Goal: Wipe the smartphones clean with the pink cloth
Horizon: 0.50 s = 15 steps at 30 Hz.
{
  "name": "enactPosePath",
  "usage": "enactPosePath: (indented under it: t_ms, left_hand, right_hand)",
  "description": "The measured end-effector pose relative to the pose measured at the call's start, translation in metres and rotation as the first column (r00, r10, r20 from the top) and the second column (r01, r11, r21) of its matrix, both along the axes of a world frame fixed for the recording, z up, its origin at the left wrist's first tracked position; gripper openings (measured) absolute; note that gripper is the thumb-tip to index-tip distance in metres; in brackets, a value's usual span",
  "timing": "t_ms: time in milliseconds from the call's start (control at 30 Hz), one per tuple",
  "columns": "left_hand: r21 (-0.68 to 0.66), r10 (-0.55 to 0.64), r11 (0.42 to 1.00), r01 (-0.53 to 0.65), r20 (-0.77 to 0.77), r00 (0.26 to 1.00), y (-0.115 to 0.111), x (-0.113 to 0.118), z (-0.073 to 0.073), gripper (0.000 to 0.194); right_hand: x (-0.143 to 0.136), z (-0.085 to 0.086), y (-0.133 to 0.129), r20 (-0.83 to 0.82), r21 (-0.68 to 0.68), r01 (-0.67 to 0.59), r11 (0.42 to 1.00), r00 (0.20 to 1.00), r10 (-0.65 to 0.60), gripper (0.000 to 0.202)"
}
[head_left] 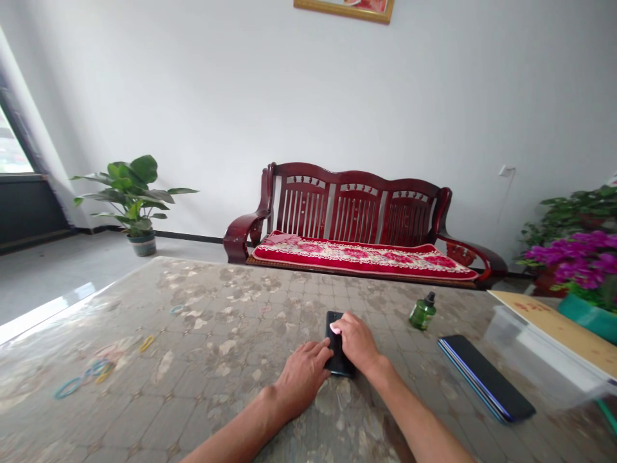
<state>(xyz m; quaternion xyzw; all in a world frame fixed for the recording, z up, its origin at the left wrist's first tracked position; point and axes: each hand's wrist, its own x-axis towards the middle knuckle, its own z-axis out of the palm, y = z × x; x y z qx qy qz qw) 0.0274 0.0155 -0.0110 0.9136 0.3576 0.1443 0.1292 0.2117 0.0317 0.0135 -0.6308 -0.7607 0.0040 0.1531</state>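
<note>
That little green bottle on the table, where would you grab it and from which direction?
Take the green bottle around its round body, just under the dark cap, coming from the near right side. It seems to lean slightly and stands alone on the table, so fingers can close around it freely. The right hand is probably closest.

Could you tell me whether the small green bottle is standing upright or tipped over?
Tipped: the green bottle leans on the table, its dark cap pointing up and to the right.

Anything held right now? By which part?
A dark phone lies flat on the table, pinned, not lifted. The right hand lies over its middle; the left hand touches its left edge near the lower end.
</note>
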Motion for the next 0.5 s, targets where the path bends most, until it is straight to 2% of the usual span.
enactPosePath:
  t_ms: [133,233,500]
  left_hand:
    - [0.000,-0.005,1.000,0.005,-0.018,1.000,0.001,0.000,0.000,0.028]
    - [0.004,-0.002,1.000,0.002,-0.022,1.000,0.001,0.001,0.000,0.028]
    - [0.012,-0.010,1.000,0.010,-0.047,0.999,0.001,0.001,0.003,0.028]
  right_hand:
    - [0.009,0.008,-0.011,0.040,-0.074,0.054,0.996,0.998,-0.051,0.032]
    - [0.012,0.007,-0.013,0.030,-0.075,0.060,0.995,0.998,-0.058,0.034]
    - [0.016,-0.007,0.026,-0.039,-0.032,0.153,0.988,0.987,-0.154,0.033]
